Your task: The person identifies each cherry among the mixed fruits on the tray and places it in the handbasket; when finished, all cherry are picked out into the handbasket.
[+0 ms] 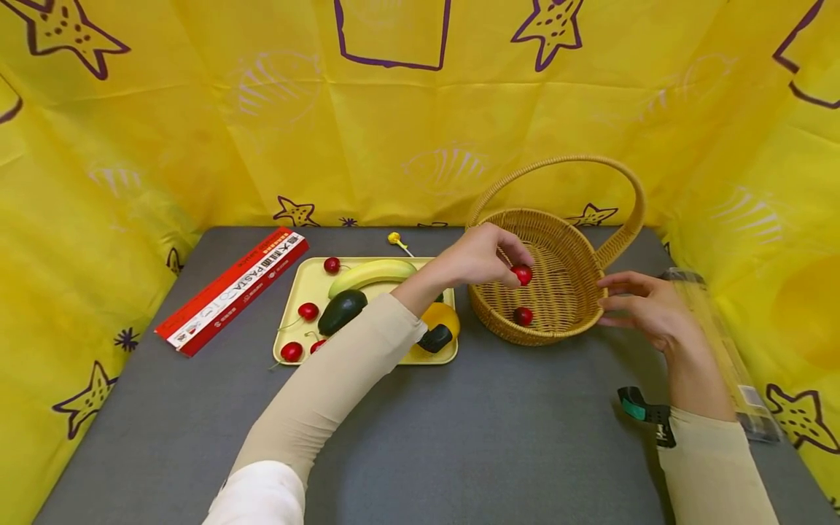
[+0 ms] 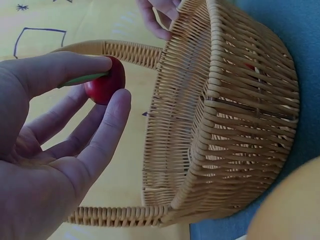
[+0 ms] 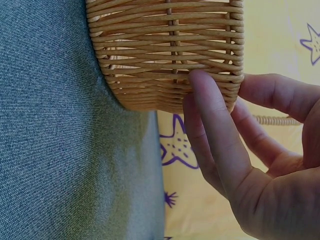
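My left hand (image 1: 488, 255) pinches a red cherry (image 1: 521, 275) between thumb and fingertips, over the open top of the wicker basket (image 1: 482, 310). In the left wrist view a green strip shows under the thumb, against the cherry (image 2: 112, 82). Another cherry (image 1: 523, 316) lies on the basket floor. At the basket's right side my right hand (image 1: 646, 310) holds the rim; in the right wrist view its fingers (image 3: 212, 107) press the outer weave of the basket (image 3: 165, 55). The basket stands upright, its arched handle raised.
Left of the basket, a pale yellow tray (image 1: 295, 288) bears a banana (image 1: 367, 274), an avocado (image 1: 341, 311), several cherries and a yellow-orange fruit (image 1: 441, 318). A red pasta box (image 1: 232, 292) lies farther left. Behind the tray is a yellow flower-like pick (image 1: 394, 239). A clear package (image 1: 722, 350) lies right.
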### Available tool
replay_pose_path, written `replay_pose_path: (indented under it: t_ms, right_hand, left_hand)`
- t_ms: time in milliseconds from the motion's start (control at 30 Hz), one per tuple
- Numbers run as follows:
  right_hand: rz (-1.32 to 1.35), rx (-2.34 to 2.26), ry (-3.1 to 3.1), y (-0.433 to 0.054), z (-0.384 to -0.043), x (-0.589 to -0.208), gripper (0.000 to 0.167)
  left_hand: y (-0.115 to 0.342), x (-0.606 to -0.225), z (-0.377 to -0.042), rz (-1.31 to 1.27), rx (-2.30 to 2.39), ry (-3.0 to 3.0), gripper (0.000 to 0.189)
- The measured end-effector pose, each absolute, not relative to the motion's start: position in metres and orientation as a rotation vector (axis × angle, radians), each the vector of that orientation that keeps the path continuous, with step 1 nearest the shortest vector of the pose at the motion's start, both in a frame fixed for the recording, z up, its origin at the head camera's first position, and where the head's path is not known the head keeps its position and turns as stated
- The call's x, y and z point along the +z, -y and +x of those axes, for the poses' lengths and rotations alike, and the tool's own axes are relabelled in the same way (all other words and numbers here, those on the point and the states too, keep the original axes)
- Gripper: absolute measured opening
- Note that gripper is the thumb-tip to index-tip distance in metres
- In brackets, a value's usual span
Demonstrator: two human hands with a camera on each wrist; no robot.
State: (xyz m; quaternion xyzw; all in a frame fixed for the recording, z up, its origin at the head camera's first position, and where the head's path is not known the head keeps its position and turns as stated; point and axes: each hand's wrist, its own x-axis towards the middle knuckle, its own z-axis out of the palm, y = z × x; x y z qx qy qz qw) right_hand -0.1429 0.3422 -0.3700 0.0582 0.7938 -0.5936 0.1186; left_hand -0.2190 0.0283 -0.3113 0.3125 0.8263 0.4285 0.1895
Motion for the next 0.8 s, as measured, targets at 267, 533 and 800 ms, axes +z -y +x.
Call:
replay_pose_path:
  t_ms: [267, 533, 800]
  right_hand:
    - [0.174, -1.761, -2.299, -0.343, -0.143, -0.371, 0.028]
    - [0.184, -1.751, -2.31, -0.34, -0.144, -0.37, 0.029]
    - [0.186, -1.716, -2.338, -0.34, -0.143, -0.37, 0.034]
  left_hand:
    - [-0.054, -0.303, -0.229, 0.893, 1.097, -2.314, 0.024]
    - [-0.073, -0.3, -0.236, 0.914, 1.057, -2.259, 0.022]
    - [-0.081, -0.304, -0.241, 0.878, 1.064, -2.22, 0.022]
